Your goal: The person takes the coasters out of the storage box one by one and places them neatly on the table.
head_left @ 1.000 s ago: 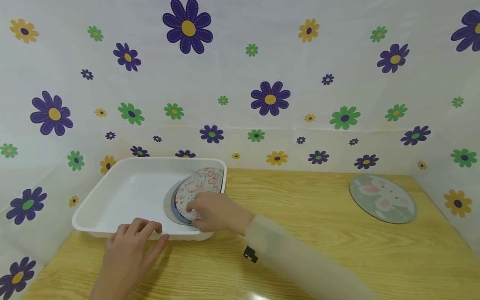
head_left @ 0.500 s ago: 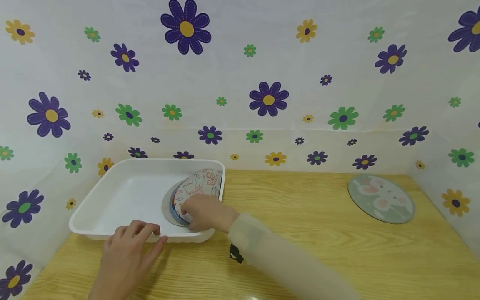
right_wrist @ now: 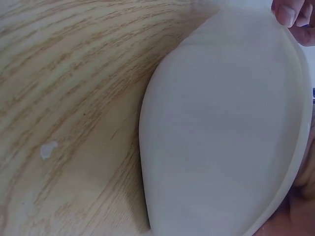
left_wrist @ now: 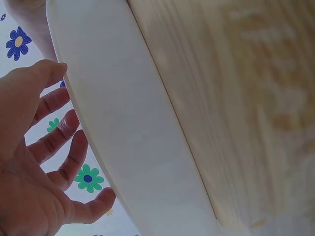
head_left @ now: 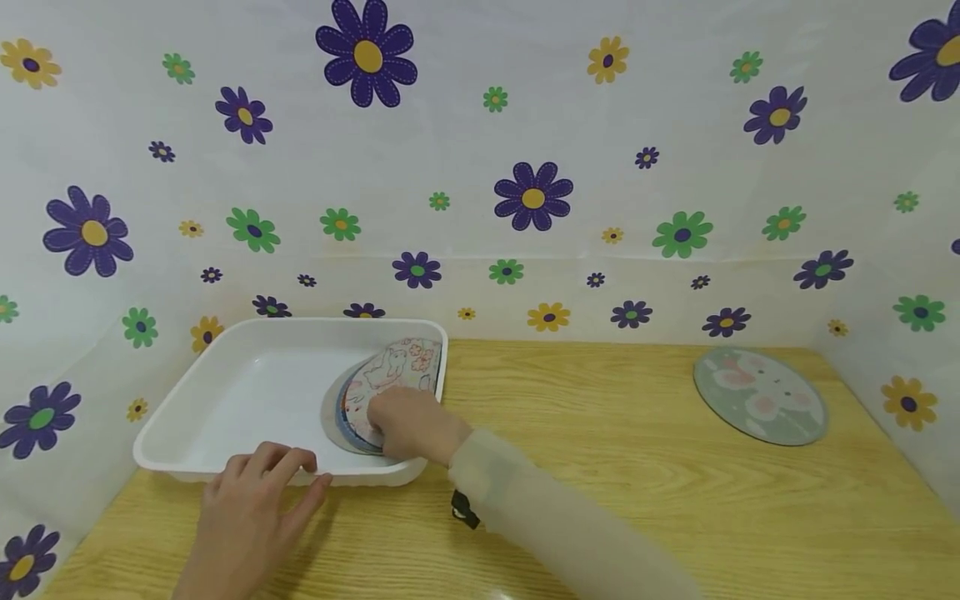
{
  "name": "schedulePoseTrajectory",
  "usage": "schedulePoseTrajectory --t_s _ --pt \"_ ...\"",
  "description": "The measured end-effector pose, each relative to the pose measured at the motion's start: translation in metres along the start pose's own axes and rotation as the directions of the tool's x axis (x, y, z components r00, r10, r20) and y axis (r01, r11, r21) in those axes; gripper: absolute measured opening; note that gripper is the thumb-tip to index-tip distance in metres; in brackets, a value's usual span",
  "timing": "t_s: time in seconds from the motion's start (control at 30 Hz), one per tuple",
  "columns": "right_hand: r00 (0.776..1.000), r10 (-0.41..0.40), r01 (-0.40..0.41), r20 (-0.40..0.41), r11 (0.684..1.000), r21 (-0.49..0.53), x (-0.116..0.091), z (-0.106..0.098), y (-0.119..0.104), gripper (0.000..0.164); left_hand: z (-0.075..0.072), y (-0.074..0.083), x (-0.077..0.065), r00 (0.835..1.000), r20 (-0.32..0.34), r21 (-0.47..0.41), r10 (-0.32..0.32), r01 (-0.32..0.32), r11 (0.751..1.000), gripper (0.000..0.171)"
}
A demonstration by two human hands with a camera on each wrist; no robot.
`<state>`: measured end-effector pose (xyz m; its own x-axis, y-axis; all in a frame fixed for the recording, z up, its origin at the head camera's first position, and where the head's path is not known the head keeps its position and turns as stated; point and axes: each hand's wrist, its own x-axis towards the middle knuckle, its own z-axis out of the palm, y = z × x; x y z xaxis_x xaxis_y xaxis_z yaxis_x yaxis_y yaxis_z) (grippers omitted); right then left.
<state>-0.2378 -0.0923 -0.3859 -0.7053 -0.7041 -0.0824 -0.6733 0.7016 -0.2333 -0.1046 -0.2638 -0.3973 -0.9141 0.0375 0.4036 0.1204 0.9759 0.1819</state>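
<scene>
While left hand (head_left: pixel 249 507) holds tray (head_left: pixel 266 398), right hand (head_left: pixel 414 425) curled on round mats (head_left: pixel 386 371)

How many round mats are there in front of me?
At least 4: one gray-green mat at right on the table, and at least three in the stack inside the tray. More may be hidden there.

Soft, diffuse light, a small glare spot on the table (head_left: pixel 637 467), wrist views hazy.
</scene>
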Motion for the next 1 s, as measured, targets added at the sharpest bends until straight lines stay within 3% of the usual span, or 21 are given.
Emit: schedulePoseTrajectory --t_s 0.4,0.63,1.0 --pt "1.0 -0.003 0.003 0.0 1.0 -0.004 -0.0011 0.0007 0.0009 0.013 0.0024 -0.0011 0.0006 1.0 -0.012 0.008 -0.004 0.004 1.0 0.019" --pt "1.0 -0.005 0.005 -0.01 1.0 -0.029 -0.0021 0.0007 0.0 0.009 0.0016 -0.0006 0.0001 0.999 -0.029 -0.002 0.015 -0.015 1.0 0.019" --pt "0.995 -0.026 0.029 -0.098 0.999 0.023 -0.0035 0.0069 0.0034 0.02 -0.0007 0.0013 0.0006 1.0 -0.02 -0.008 0.004 -0.004 1.0 0.019"
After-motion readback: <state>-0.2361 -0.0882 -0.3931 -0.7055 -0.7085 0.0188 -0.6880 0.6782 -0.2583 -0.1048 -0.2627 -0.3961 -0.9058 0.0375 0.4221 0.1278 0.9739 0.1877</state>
